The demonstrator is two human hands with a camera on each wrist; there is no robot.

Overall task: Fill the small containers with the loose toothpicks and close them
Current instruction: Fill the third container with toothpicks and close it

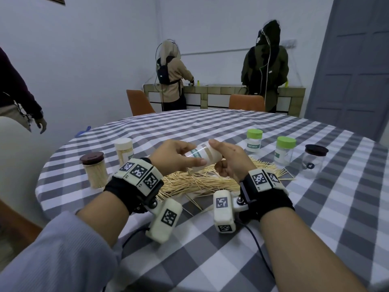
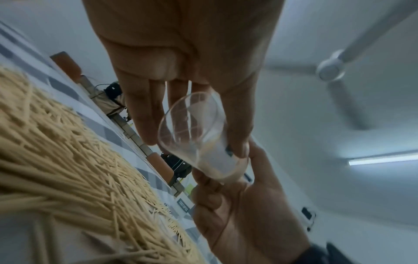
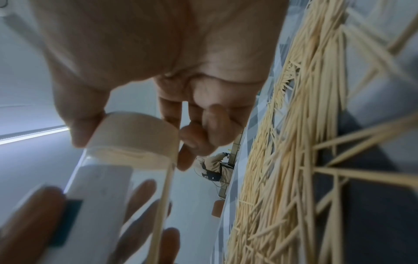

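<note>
A small clear container with a white label and a beige lid hangs tilted above the loose toothpick pile. My left hand grips its body near the clear bottom, which looks almost empty. At the lid end, my right hand pinches the lid between thumb and fingers. One toothpick hangs beside the container in the right wrist view. The pile spreads on the checked tablecloth under both hands.
On the left stand a filled brown-lidded jar and a filled white-lidded one. Two green-lidded jars and an empty black-lidded jar stand on the right. Beyond the round table are orange chairs and people.
</note>
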